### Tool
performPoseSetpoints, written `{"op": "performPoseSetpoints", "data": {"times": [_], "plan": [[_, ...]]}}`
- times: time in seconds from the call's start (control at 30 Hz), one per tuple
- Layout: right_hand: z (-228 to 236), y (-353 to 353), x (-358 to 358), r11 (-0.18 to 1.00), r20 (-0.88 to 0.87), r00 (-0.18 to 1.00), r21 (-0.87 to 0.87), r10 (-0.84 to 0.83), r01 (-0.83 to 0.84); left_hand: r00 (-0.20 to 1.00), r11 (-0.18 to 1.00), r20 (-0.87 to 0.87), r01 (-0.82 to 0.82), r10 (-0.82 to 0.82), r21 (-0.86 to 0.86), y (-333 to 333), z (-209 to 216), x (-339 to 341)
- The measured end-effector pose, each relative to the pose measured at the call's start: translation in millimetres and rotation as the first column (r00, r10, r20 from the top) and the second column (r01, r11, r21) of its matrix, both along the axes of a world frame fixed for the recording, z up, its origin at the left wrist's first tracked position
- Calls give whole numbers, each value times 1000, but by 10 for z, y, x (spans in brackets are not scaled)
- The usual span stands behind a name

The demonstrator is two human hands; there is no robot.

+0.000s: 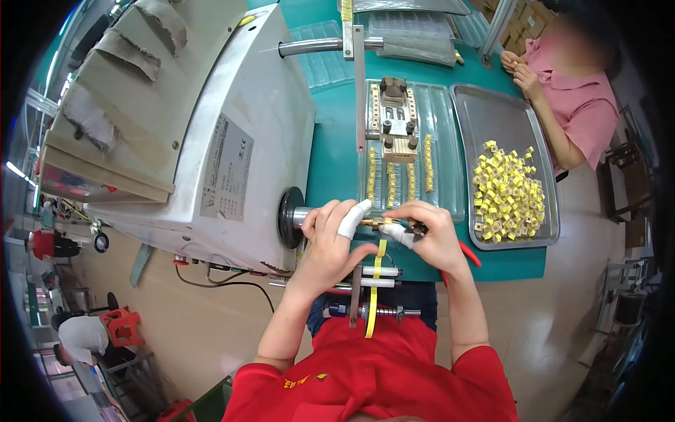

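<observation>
My left hand (pixel 325 243) is curled over the metal spindle (pixel 301 216) of a winding machine (pixel 260 133), thumb stretched toward me, white wrap on a finger. At the spindle's brass-coloured tip, my right hand (pixel 439 243) pinches near a small yellow-wrapped part, partly hidden by fingers. That hand also holds red-handled pliers (pixel 470 254), their dark head showing by the wrapped finger. A strip of yellow tape (pixel 377 281) runs from the tip down over metal rollers (pixel 380 271) toward my lap.
Beyond my hands lies a clear plastic tray (pixel 444 105) with rows of yellow coils and a metal fixture (pixel 399 126). On the right, a metal tray (pixel 492 112) holds a heap of small yellow parts (pixel 508 190). A co-worker in a pink shirt (pixel 580 105) sits beyond it.
</observation>
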State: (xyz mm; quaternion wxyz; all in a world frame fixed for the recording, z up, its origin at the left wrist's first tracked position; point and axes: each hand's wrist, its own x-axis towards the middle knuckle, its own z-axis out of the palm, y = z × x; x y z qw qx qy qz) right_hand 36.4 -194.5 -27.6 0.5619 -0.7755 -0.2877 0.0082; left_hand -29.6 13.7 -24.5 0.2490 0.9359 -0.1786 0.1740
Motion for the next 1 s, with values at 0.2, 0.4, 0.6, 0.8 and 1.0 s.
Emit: {"op": "performPoseSetpoints", "data": {"times": [0.2, 0.4, 0.6, 0.8, 1.0], "plan": [[-1, 12, -69, 998, -312, 950, 52, 32, -16, 1000, 999, -16, 7, -8, -36, -53, 42, 1], [-47, -84, -309, 969, -476, 864, 89, -163, 232, 999, 1000, 24, -24, 24, -16, -59, 35, -42], [-109, 17, -643, 995, -405, 911, 25, -79, 98, 999, 999, 17, -34, 33, 37, -106, 108, -15], [-261, 219, -706, 976, -23, 979, 73, -204, 205, 994, 995, 60, -93, 91, 25, -158, 68, -50], [-359, 355, -698, 921, -99, 947, 223, -304, 319, 988, 996, 131, -83, 86, -32, -91, 17, -115]]}}
